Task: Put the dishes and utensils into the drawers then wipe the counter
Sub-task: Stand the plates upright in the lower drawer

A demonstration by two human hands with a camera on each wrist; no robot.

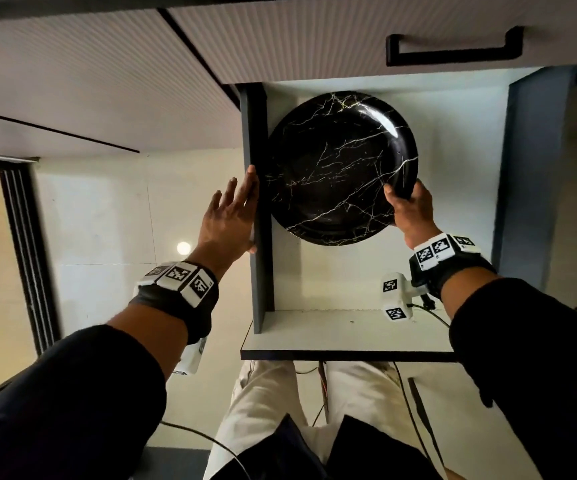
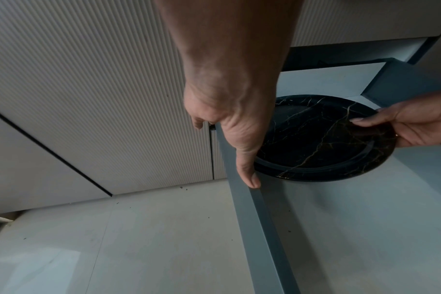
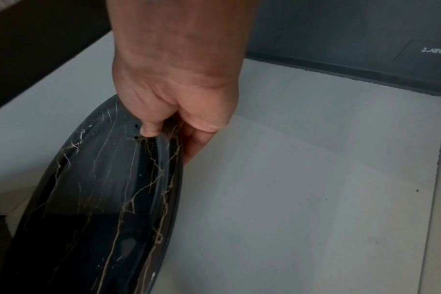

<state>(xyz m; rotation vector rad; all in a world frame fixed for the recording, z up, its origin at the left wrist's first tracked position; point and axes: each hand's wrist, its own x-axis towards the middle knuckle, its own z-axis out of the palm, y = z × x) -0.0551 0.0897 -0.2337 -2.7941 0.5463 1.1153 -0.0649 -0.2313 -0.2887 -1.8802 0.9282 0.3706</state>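
- Our left hand (image 1: 229, 216), fingers straight, rests on the left wall of the open drawer (image 1: 258, 237).
- The black marbled plate (image 1: 342, 168) is inside the drawer, by that wall.
- Our right hand (image 1: 410, 211) pinches its right rim; next we should lower it flat and let go.

A ribbed pale cabinet front (image 1: 82, 81) fills the upper left of the head view, crossed by thin dark seams between its panels. A black bar handle (image 1: 453, 50) sits on the ribbed front at upper right. Below the cabinets lies a pale glossy floor (image 1: 114, 230), and a round spot of light (image 1: 183, 248) reflects on it. At far left stands a dark-framed door (image 1: 27, 258). Light trousers (image 1: 273, 403) show at the bottom centre, with thin cables (image 1: 415, 420) trailing beside them. In the left wrist view small dark specks (image 2: 183, 188) lie scattered on the floor near the cabinet base.
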